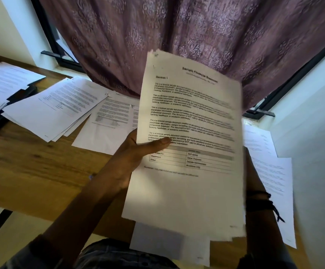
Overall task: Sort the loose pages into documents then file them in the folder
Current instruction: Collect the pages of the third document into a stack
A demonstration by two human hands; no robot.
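several pages (187,133) held tilted above desk (31,167), long axis pointing away from body. left hand (136,152) pinches their left edge, thumb on front. right hand (248,167) behind sheets, grip unseen. folder (24,92) far left, nearer left hand.

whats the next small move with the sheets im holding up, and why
Probably lower the held pages and lay the top sheet on the table as a new document's first page: it reads Sample Financial Statement, Section 1. The left hand grips the stack, thumb across the front. Titles on the piles are too blurred to match.
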